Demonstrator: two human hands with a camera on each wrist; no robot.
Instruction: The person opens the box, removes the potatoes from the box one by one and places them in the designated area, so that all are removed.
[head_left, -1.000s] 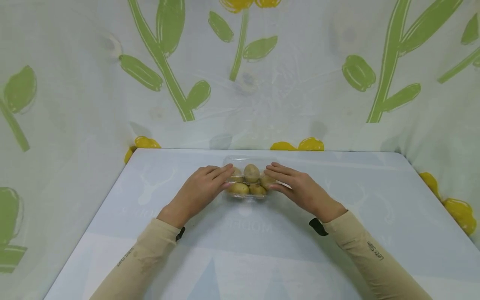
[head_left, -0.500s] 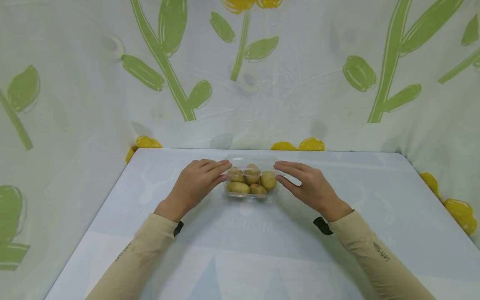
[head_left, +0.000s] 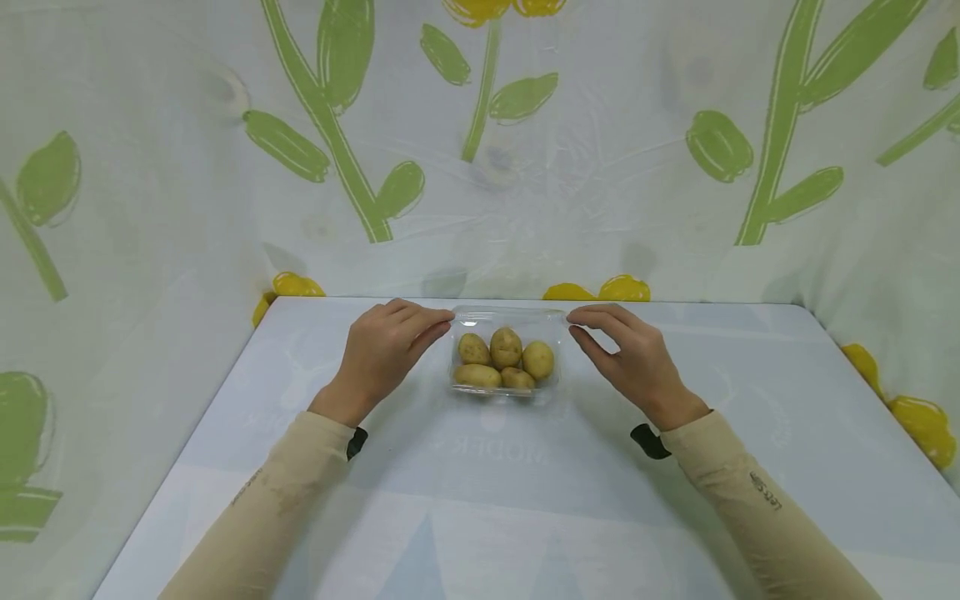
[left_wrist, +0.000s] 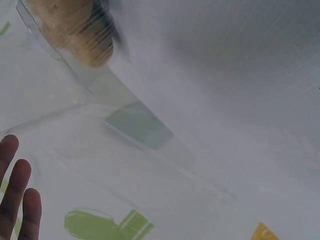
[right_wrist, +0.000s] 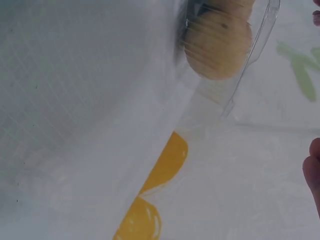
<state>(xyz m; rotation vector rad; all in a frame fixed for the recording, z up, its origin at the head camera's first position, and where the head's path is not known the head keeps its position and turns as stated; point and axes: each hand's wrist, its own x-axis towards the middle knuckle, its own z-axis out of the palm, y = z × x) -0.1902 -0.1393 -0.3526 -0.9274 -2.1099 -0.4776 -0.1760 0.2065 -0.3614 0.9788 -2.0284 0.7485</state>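
Note:
A clear plastic box (head_left: 491,392) holds several small yellow-brown potatoes (head_left: 506,346) near the table's back edge. Its clear lid (head_left: 510,313) stands raised above the rear of the box. At the lid's left corner, my left hand (head_left: 381,354) pinches the edge between thumb and fingers. My right hand (head_left: 633,354) does the same at the right corner. The left wrist view catches potatoes (left_wrist: 90,47) through the clear wall and a few fingers (left_wrist: 15,187) at the left. In the right wrist view a potato (right_wrist: 218,45) shows, with fingertips (right_wrist: 313,170) at the edge.
A pale printed cloth covers the table (head_left: 480,467). Behind and beside it hangs a white curtain (head_left: 585,192) with green stems and yellow flowers. The box sits close to this back curtain.
Both hands have moved up and back and spread apart a little. The lid's front edge has risen with them from over the potatoes, which now show more fully.

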